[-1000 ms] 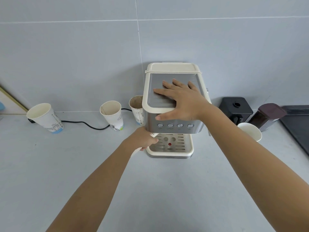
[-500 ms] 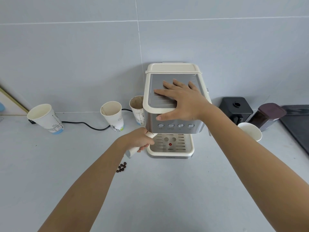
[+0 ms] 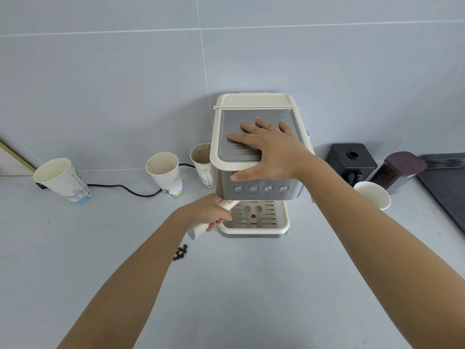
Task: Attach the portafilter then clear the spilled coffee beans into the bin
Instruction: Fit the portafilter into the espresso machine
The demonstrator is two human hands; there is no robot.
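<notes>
A cream and steel espresso machine [image 3: 254, 102] stands against the tiled wall. My right hand [image 3: 270, 152] lies flat on its top, fingers spread. My left hand [image 3: 210, 212] is closed around the cream handle of the portafilter [image 3: 200, 231], which angles out to the lower left from under the machine's front. The portafilter's head is hidden beneath the machine. A small cluster of spilled coffee beans [image 3: 180, 252] lies on the grey counter just below my left wrist. No bin is in view.
Three paper cups [image 3: 64, 181] [image 3: 164, 176] [image 3: 201, 159] stand left of the machine, with a black cable [image 3: 125, 190] behind them. To the right are a white cup [image 3: 373, 195], a black grinder [image 3: 351, 161], a dark-lidded jar [image 3: 400, 170] and a dark tray [image 3: 450, 182].
My left hand has swung the portafilter handle outward to the lower left. My forearm has shifted left and uncovered the beans. My right hand has stayed on the machine top.
</notes>
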